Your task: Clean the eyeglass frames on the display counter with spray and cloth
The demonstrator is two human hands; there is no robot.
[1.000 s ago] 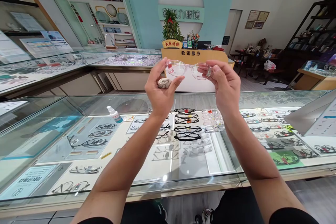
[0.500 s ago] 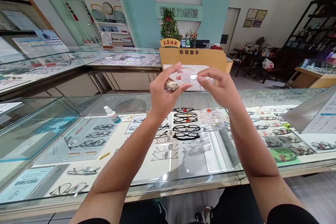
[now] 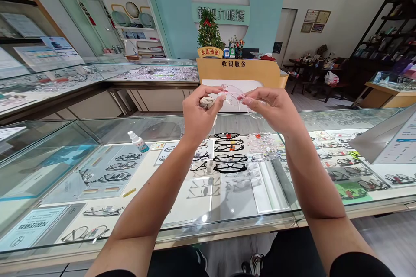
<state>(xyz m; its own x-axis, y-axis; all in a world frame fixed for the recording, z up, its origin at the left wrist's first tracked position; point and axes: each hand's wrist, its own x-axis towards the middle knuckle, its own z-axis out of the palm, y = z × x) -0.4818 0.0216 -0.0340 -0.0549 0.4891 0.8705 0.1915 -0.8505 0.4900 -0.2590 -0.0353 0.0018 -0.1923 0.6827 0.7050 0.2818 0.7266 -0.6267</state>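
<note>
Above the glass display counter I hold up a pair of clear pinkish eyeglasses point(image 3: 232, 91) between both hands. My left hand point(image 3: 199, 111) is closed, thumb and forefinger at the left side of the frame, and a crumpled pale cloth point(image 3: 207, 102) is tucked in the same hand. My right hand point(image 3: 271, 108) pinches the frame near its middle. A second lens rim hangs below the right fingers, partly hidden by them. Below the hands lie several black-framed eyeglasses point(image 3: 230, 158) in a column, with clear-framed eyeglasses point(image 3: 260, 146) to their right.
A spray bottle point(image 3: 138, 142) stands on the counter to the left. The glass counter point(image 3: 182, 220) runs across in front of me. At the right rises a white folded sign point(image 3: 399, 138). Beyond are a cashier desk point(image 3: 276, 71) and another display case point(image 3: 152, 78).
The eyeglasses have tilted in my hands, and the second rim now hangs lower on the right. My left hand has shifted slightly left, its thumb and forefinger drawing closer together.
</note>
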